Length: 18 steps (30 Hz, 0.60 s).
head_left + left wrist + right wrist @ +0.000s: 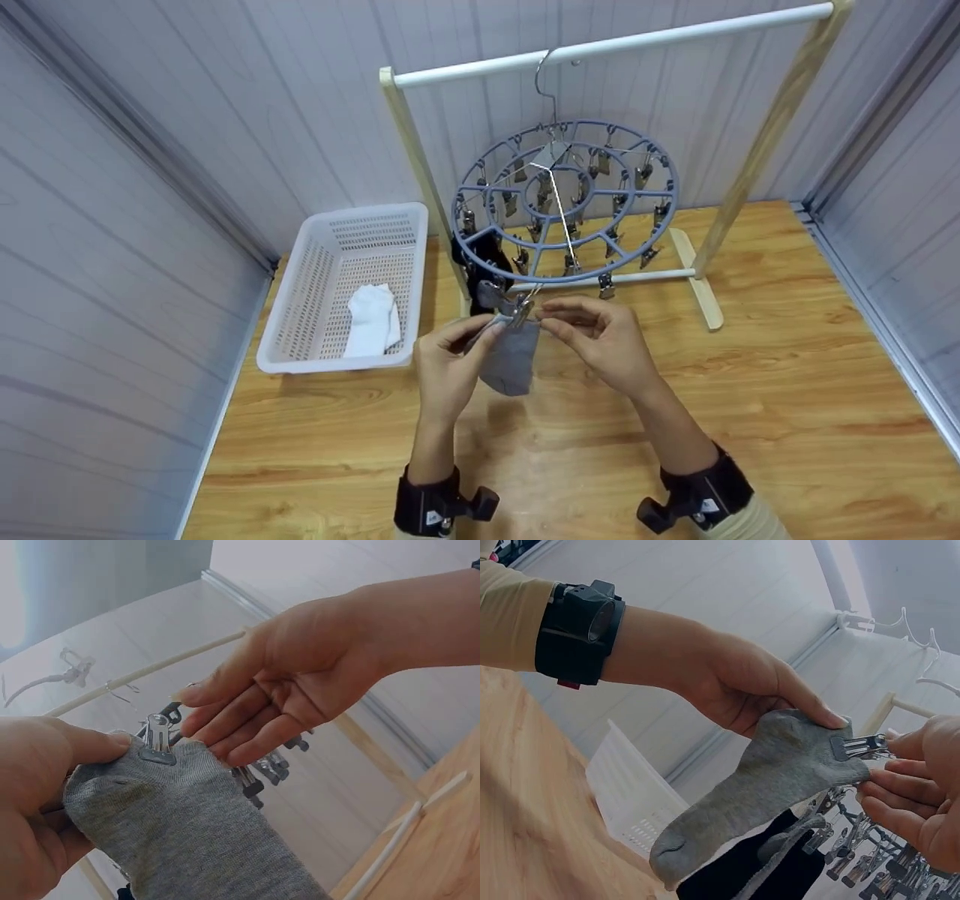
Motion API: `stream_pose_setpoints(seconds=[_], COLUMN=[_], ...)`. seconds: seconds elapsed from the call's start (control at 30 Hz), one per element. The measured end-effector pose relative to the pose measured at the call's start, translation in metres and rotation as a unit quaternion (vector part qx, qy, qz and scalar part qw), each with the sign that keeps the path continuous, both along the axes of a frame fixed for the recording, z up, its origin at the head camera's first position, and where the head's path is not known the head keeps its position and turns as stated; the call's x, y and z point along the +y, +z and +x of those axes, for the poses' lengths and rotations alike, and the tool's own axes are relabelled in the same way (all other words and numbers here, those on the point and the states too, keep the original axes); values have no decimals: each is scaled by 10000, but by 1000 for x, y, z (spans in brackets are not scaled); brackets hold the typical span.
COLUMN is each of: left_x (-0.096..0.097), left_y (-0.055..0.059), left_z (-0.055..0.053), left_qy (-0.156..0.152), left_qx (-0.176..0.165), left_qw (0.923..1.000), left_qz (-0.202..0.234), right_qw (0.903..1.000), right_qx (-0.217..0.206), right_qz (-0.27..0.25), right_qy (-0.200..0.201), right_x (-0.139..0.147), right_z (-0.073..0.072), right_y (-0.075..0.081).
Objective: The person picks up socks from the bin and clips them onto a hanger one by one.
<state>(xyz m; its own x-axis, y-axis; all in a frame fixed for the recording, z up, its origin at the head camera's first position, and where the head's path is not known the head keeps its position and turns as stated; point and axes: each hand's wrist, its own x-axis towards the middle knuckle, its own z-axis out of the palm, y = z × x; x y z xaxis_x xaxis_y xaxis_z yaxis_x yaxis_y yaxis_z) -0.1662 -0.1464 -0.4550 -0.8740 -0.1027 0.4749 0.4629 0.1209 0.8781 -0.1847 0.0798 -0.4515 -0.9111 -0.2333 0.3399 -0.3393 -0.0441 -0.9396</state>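
A grey sock hangs by its cuff from a metal clip, whose jaws lie over the fabric edge. My left hand pinches the cuff between thumb and fingers beside that clip. On the other side, my right hand has its fingers loosely extended near the cuff and its thumb close to the clip's tail, pinching nothing that I can see. Above both hands is a round blue-grey clip hanger with several metal clips. Black cloth and another grey sock hang behind the held sock.
The hanger hooks over the white rod of a wooden-legged rack. Left of the rack, a white plastic basket holds white socks. Pale panelled walls enclose the wood-patterned surface.
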Motion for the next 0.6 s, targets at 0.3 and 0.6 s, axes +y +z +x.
stream_pose_setpoints(seconds=[0.3, 0.6], left_x=[-16, -30], left_y=[2, 5], left_z=[-2, -3], left_qy=[263, 563], left_qx=[37, 108], left_qw=[9995, 9981], left_qz=[143, 231], right_qw=[9992, 9977], right_qx=[140, 139], right_qz=[359, 651], right_qy=[116, -87], right_x=[14, 27], right_z=[1, 0], right_y=[7, 13])
